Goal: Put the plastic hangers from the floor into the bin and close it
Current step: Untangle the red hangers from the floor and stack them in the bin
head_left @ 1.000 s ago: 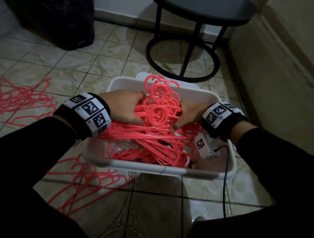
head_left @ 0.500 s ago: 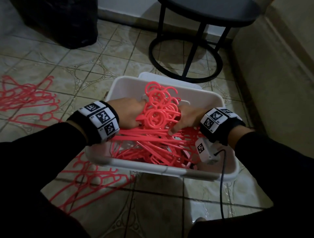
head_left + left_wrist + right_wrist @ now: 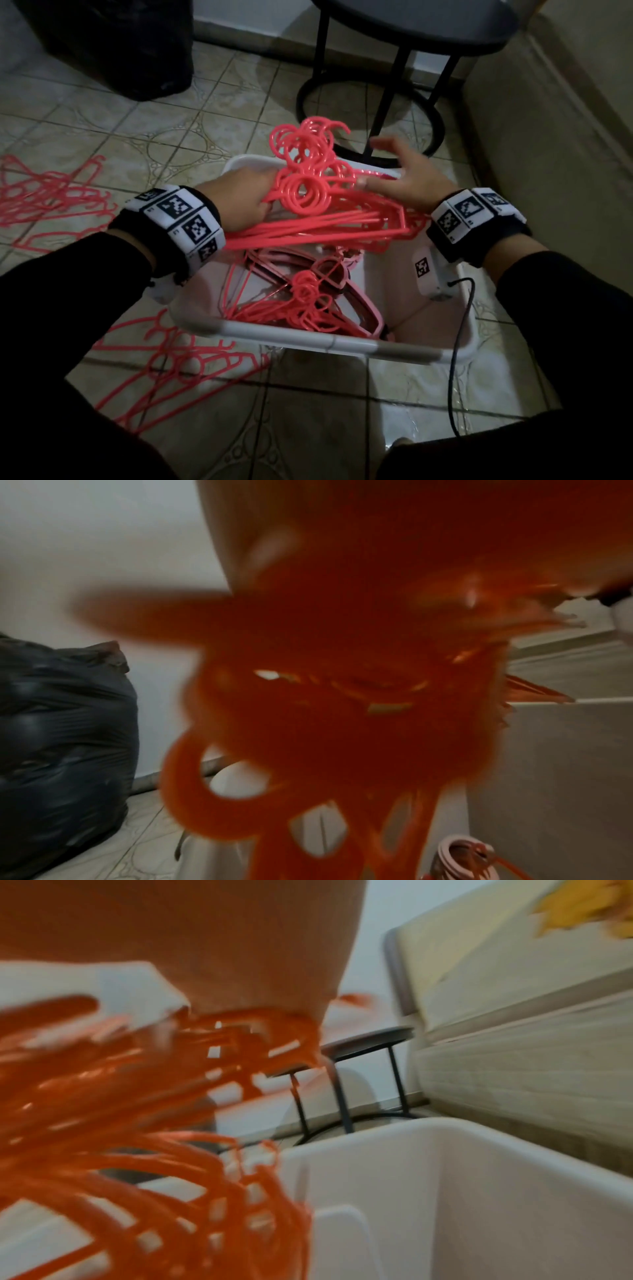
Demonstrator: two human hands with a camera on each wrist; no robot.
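The left hand [image 3: 239,198] grips a bundle of pink hangers [image 3: 318,212] above the white bin [image 3: 329,342]; the right hand [image 3: 407,185] is spread, its fingers touching the bundle. More hangers [image 3: 308,305] lie inside the bin, others [image 3: 164,363] on the tiled floor [image 3: 308,428] beside it. Behind stand a black round table [image 3: 411,27] and a black bag [image 3: 113,48].

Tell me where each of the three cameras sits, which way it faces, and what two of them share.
Head: worn on the head, facing down at the white bin; both forearms, left hand, right hand show.
Left wrist: faces along the hand into blurred pink hangers; only blurred skin shows.
Right wrist: looks across the bin's wall toward the black side table; palm overhead.
Shared: the hangers appear in all three views.
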